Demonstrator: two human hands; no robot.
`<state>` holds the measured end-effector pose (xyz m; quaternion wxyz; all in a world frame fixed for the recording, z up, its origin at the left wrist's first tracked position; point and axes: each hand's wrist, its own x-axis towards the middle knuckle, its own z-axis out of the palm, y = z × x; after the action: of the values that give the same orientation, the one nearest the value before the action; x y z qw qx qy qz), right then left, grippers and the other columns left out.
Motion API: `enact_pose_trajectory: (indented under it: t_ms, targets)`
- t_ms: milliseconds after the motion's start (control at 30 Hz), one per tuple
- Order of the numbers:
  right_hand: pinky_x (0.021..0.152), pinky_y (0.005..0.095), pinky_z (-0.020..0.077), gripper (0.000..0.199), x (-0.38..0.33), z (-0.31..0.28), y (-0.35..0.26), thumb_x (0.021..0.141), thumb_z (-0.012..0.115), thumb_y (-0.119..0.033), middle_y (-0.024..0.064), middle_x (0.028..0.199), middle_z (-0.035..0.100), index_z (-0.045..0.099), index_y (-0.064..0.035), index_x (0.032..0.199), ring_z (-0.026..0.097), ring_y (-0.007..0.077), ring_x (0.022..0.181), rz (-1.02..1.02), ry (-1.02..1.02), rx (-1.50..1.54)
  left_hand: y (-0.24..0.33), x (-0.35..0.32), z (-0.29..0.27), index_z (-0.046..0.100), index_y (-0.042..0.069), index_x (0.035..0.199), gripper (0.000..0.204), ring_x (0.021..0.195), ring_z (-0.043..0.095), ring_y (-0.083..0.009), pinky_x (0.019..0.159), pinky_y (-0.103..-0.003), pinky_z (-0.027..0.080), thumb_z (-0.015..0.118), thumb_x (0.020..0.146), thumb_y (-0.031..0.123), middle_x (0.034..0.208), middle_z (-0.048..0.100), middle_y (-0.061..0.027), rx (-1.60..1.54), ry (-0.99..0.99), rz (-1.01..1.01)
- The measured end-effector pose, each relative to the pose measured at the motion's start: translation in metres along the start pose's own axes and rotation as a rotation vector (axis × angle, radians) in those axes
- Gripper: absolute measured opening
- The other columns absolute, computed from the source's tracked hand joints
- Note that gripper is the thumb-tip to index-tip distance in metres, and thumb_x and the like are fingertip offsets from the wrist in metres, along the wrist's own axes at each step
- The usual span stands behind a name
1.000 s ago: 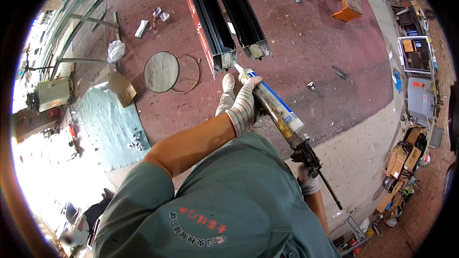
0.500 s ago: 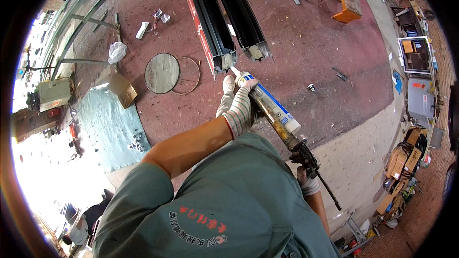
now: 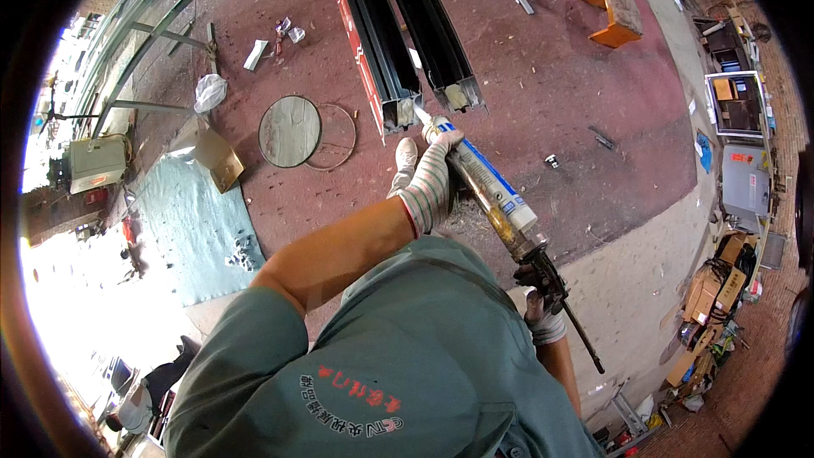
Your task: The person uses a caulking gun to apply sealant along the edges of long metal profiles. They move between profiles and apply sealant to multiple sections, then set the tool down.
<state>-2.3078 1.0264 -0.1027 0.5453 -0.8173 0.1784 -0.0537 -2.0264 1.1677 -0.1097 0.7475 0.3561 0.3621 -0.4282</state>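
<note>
Left hand [image 3: 428,182], gloved, wraps the front of the caulking gun [image 3: 496,199]; right hand [image 3: 543,314] grips its handle, nearest the body. Long axis runs near-right to far-left. Nozzle [image 3: 419,114] meets the open end of the black channel [image 3: 373,42], just beyond the left hand, on the red floor [image 3: 551,85].

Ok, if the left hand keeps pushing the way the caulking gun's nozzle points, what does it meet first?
Most likely the open end of the left black metal channel: the left hand steadies the caulking gun, whose nozzle tip sits right at it. Depth is uncertain from above.

two black metal channels [image 3: 407,34], one caulking gun [image 3: 492,195], two gloved hands [image 3: 428,182], one round cover [image 3: 290,131].
</note>
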Motion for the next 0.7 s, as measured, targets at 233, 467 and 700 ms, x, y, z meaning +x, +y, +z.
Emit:
enact_pose_trajectory:
  t_ms: [233, 467, 700]
  targets:
    - [0.062, 0.0319, 0.0502, 0.057, -0.012, 0.010, 0.007, 0.084, 0.063, -0.059, 0.0095, 0.077, 0.066, 0.063, -0.0023, 0.086, 0.065, 0.0208, 0.070, 0.137, 0.090, 0.186, -0.009, -0.003, -0.012, 0.035, 0.028, 0.126, 0.052, 0.093, 0.060, -0.0278, 0.080, -0.057, 0.055, 0.069, 0.088, 0.019, 0.106, 0.052, -0.0105, -0.167, 0.043, -0.053]
    - [0.059, 0.0339, 0.0469, 0.048, 0.003, 0.006, -0.018, 0.084, 0.060, -0.054, 0.0086, 0.072, 0.061, 0.063, -0.0060, 0.088, 0.061, 0.0244, 0.065, -0.014, 0.024, 0.008, -0.011, 0.008, -0.031, 0.042, 0.003, 0.121, 0.061, 0.086, 0.063, -0.0290, 0.082, -0.047, 0.057, 0.070, 0.081, 0.041, 0.096, 0.056, -0.0134, 0.024, -0.002, 0.069]
    - [0.058, 0.0365, 0.0457, 0.058, 0.018, 0.010, -0.033, 0.085, 0.055, -0.063, 0.0105, 0.074, 0.060, 0.063, -0.0061, 0.088, 0.061, 0.0280, 0.065, -0.090, 0.030, -0.064, 0.007, 0.001, -0.023, 0.046, 0.004, 0.113, 0.049, 0.081, 0.064, -0.0264, 0.078, -0.046, 0.059, 0.067, 0.085, 0.039, 0.094, 0.057, -0.0122, 0.026, 0.007, 0.105]
